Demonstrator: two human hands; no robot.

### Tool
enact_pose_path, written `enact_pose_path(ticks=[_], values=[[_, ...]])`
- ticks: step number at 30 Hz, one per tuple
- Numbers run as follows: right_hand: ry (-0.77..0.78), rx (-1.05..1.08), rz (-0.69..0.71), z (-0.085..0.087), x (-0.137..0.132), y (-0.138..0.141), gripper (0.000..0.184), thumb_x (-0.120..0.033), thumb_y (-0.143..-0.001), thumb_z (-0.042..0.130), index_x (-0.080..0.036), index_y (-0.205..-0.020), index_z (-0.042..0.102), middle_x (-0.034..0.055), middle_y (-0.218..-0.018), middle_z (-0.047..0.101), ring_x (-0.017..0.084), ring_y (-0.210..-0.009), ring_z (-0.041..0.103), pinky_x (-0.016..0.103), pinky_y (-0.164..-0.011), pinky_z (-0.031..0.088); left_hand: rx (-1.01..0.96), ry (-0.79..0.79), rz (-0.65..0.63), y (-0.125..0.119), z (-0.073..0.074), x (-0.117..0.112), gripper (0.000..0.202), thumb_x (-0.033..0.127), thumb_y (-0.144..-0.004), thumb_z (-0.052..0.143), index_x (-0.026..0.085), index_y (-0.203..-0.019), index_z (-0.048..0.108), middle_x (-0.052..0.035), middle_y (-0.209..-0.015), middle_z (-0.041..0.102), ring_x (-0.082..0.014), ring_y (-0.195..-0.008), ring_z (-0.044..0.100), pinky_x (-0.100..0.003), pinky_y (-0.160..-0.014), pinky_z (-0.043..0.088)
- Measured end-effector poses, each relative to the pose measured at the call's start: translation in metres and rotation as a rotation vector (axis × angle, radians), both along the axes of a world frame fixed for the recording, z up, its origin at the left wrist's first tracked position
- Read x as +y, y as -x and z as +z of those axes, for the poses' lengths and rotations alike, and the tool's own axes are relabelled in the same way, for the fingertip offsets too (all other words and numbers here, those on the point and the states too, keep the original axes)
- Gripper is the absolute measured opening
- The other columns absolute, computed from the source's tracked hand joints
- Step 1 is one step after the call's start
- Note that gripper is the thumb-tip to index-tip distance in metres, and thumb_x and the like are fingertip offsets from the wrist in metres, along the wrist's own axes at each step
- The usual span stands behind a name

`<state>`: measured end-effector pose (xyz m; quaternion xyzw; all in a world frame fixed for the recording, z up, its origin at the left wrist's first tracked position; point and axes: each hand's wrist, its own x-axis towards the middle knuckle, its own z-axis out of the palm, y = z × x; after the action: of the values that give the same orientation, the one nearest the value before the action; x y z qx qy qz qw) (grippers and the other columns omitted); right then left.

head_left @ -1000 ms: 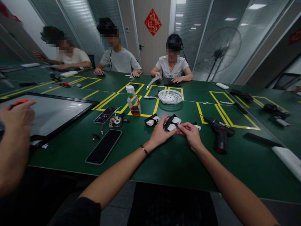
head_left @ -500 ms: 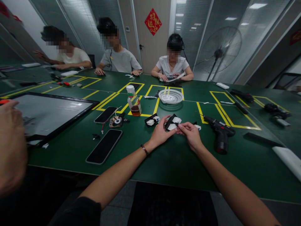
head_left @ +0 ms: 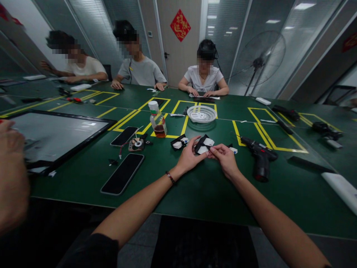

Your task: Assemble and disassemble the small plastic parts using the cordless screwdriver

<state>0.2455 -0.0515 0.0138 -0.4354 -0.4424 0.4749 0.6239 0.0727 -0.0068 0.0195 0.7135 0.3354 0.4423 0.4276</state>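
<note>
Between my two hands is a small black-and-white piece [head_left: 208,142], dark at its edges with white patches on top; its exact kind I cannot make out. My left hand [head_left: 189,154] curves around its left side, thumb along the near edge, and grips it. At the near right corner, my right hand [head_left: 224,158] pinches it between thumb and fingers. A similar black-and-white piece [head_left: 179,143] lies just left of my left hand. Partly hidden behind my right hand is another small black-and-white bit [head_left: 233,149].
A cordless drill [head_left: 261,158] lies to the right. Left are a phone [head_left: 122,174], a second phone [head_left: 124,136], a small round component [head_left: 136,144] and a framed panel [head_left: 64,136]. A bottle [head_left: 157,123] and white basket [head_left: 201,114] stand beyond. Several people sit around.
My hands stay nearly still around the piece. Across the table, a person's hands have lowered a white strip flat onto the table. The view has shifted very slightly.
</note>
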Motion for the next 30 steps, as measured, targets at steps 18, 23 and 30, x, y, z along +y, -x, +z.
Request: enact_pose_path(ticks=[18,23,30], values=[[0.055,0.061,0.027,-0.0027,0.0017,-0.0016,0.026,-0.037,-0.076,0.081,-0.018,-0.092,0.073,0.0032,-0.08,0.075,0.016,-0.074,0.071,0.031,-0.079,0.059,0.026,-0.065,-0.002,0.0021,0.0046,-0.0011,0.074,0.037,-0.08,0.073,0.022,-0.144,0.039,-0.0128,-0.13,0.061,-0.0257,-0.114,0.062,-0.041,-0.094,0.053],[0.042,0.068,0.006,-0.0044,0.0023,-0.0004,0.03,-0.04,-0.073,0.082,-0.018,-0.091,0.074,0.0034,-0.078,0.074,0.016,-0.071,0.069,0.03,-0.073,0.058,0.021,-0.073,0.011,0.0016,0.0033,-0.0003,0.076,0.035,-0.078,0.075,0.022,-0.143,0.039,-0.012,-0.13,0.061,-0.0251,-0.114,0.062,-0.04,-0.095,0.053],[0.005,0.013,-0.018,-0.0038,0.0026,-0.0009,0.026,-0.039,-0.077,0.079,-0.018,-0.092,0.074,0.0037,-0.079,0.072,0.014,-0.066,0.062,0.026,-0.061,0.05,-0.034,-0.087,-0.001,0.0012,0.0031,-0.0004,0.077,0.031,-0.076,0.077,0.022,-0.143,0.04,-0.0135,-0.132,0.059,-0.0265,-0.119,0.059,-0.042,-0.098,0.051]])
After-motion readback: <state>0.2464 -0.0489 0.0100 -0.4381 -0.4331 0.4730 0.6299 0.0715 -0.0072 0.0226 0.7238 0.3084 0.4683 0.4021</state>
